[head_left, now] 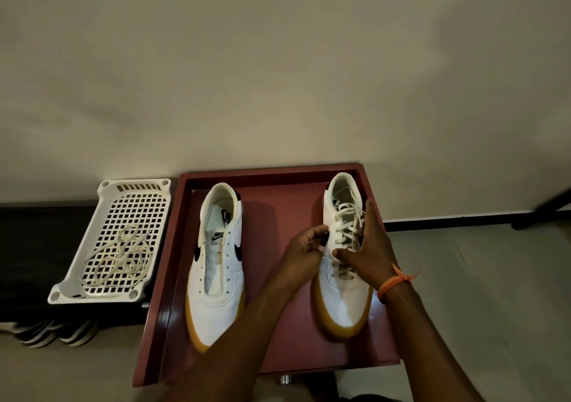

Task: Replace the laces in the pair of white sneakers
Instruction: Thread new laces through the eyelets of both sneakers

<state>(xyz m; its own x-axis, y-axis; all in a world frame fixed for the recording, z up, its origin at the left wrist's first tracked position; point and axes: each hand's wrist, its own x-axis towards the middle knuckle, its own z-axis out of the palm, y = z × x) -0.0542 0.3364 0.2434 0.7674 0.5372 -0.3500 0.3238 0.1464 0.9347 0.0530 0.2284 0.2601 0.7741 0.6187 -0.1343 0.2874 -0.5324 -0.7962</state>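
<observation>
Your landmark is the dark red tray [216, 176]. Both white sneakers stand in it, toes toward you: the unlaced sneaker [216, 265] against its left side, the laced sneaker [344, 256] near its far right corner. Your left hand [304, 251] curls at the laced sneaker's left edge, fingertips pinching at the eyelet row; whether it holds the lace [347, 225] you cannot tell. Your right hand [369, 247] lies over the sneaker's right side with fingers fairly straight, thumb pressing the lacing; an orange thread band [394, 281] rings that wrist. Open tray floor lies between the two shoes. Just left of the tray, a white perforated basket [136, 185] holds a loose coiled lace [123, 256] and rests on a dark counter [37, 247]. Below that counter, striped footwear [52, 333] sits on the floor. The tray's far rim lies near the wall [278, 77].
</observation>
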